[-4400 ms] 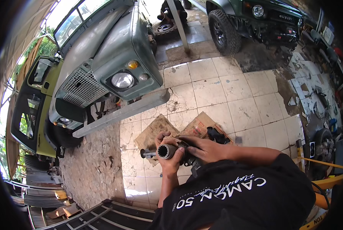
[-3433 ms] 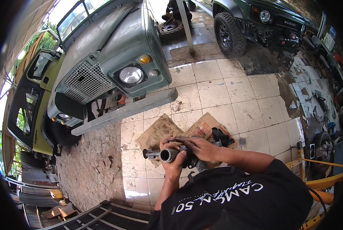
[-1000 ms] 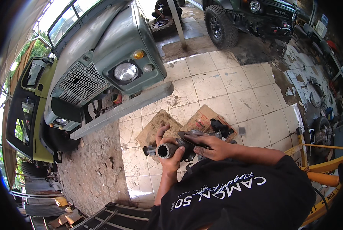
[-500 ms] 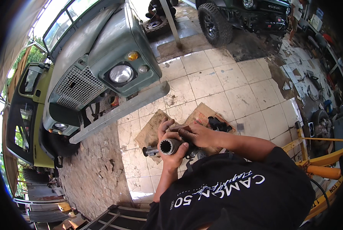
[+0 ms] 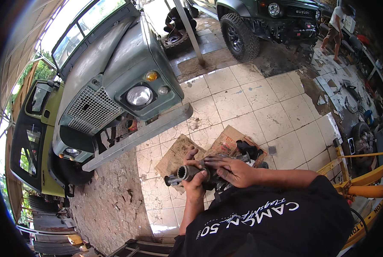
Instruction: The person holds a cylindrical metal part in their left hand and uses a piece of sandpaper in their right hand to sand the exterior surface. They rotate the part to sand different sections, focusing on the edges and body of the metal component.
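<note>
My left hand is closed round a grey, greasy splined metal sleeve, thumb along its near side. Its round toothed mouth points left. My right hand, dirty with grease, lies over the sleeve's other end with its fingers pressed on it; that end is mostly hidden under the fingers. Below my left hand, a shiny metal part with a round end sticks out to the left. Dark metal parts show under my right hand, partly hidden. A black lumpy part lies just beyond, on flattened cardboard.
A grey-green off-road vehicle with a metal bumper stands at left. A dark vehicle's wheel is at the back. A person crouches by a tyre; another person stands far right. Yellow lifting equipment is at right.
The sleeve has tilted, its mouth turning from facing up toward the left. My right hand's fingers now lie flatter across it. The whole view has shifted slightly, showing more of the person far right.
</note>
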`<action>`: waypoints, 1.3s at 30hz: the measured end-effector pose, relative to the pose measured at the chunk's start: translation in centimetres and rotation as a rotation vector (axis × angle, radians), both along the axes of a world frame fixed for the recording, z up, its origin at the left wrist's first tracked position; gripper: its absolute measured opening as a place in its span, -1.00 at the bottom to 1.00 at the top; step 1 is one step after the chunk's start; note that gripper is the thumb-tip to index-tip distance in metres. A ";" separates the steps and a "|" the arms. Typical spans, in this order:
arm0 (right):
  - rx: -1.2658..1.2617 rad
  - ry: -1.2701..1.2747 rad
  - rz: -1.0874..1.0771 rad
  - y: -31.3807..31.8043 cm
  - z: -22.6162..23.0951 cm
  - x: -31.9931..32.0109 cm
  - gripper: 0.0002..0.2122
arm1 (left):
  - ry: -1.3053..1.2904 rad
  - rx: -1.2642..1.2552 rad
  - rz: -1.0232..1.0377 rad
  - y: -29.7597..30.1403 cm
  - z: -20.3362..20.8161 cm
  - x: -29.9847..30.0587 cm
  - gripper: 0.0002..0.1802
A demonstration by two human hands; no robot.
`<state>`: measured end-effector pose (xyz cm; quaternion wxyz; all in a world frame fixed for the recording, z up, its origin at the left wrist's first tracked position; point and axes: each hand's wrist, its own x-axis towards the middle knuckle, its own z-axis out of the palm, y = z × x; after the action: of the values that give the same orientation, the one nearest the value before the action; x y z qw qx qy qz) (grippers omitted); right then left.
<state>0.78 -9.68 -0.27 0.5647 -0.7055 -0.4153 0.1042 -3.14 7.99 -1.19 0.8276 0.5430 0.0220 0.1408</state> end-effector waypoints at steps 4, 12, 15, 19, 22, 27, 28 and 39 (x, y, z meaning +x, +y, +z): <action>-0.031 -0.093 -0.034 1.6 -1.4 1.4 -0.61 | -0.028 0.151 -0.015 -0.1 -0.2 0.4 -0.67; -0.054 -0.178 0.051 -0.1 -1.1 -0.3 -0.59 | -0.016 0.147 0.028 0.5 0.4 0.4 -0.67; -0.085 -0.151 0.039 1.6 -2.0 1.8 -0.60 | -0.032 0.271 -0.029 0.3 0.3 0.4 -0.70; -0.143 -0.140 0.040 0.8 0.0 1.0 -0.57 | -0.076 0.237 -0.008 0.1 0.4 0.4 -0.69; -0.100 -0.157 0.003 0.1 0.4 0.2 -0.55 | -0.163 0.287 -0.128 0.4 0.0 0.4 -0.67; -0.196 0.172 0.127 0.9 0.5 3.0 -0.48 | -0.165 0.274 -0.083 -1.0 1.2 1.2 -0.67; -0.157 0.164 0.095 0.7 1.5 2.2 -0.46 | -0.172 0.236 -0.051 -0.8 1.4 1.2 -0.67; -0.048 0.385 -0.024 0.0 -1.0 1.4 -0.50 | -0.088 0.318 -0.066 -1.4 1.3 1.5 -0.69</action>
<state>2.13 -9.69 -1.30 0.6178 -0.6909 -0.2884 0.2405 -1.64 6.54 0.08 0.7357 0.6606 -0.0546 0.1392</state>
